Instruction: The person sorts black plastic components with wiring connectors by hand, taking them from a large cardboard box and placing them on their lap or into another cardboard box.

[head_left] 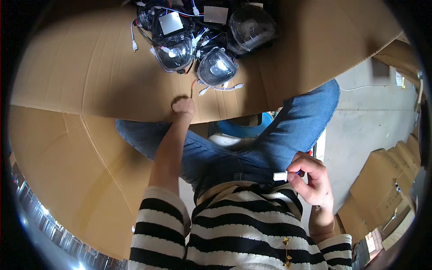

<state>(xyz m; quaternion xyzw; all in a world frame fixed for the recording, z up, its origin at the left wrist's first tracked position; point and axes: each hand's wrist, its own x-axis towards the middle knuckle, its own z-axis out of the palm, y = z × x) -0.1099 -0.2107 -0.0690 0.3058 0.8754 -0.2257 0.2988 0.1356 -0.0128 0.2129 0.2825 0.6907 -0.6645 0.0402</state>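
Note:
My right hand (311, 176), over my right thigh, pinches a white plastic wire connector (280, 176) between thumb and fingertips. A bit of blue wire shows at the fingers. My left hand (183, 106) is a closed fist on the near edge of the cardboard surface (135, 90). A thin reddish wire (193, 88) runs down to that fist from the lamps; what the fingers hold is hidden. Just beyond lie a clear-lensed lamp (217, 67) and another lamp (174, 54), with loose leads ending in white connectors (204, 91).
More dark lamp housings crowd the far side, among them a large clear-domed lamp (252, 29) and a silver square plate (170, 23). A blue plastic rim (243, 128) shows under the cardboard, between my legs. Folded cardboard boxes (378, 189) stand on the floor at the right.

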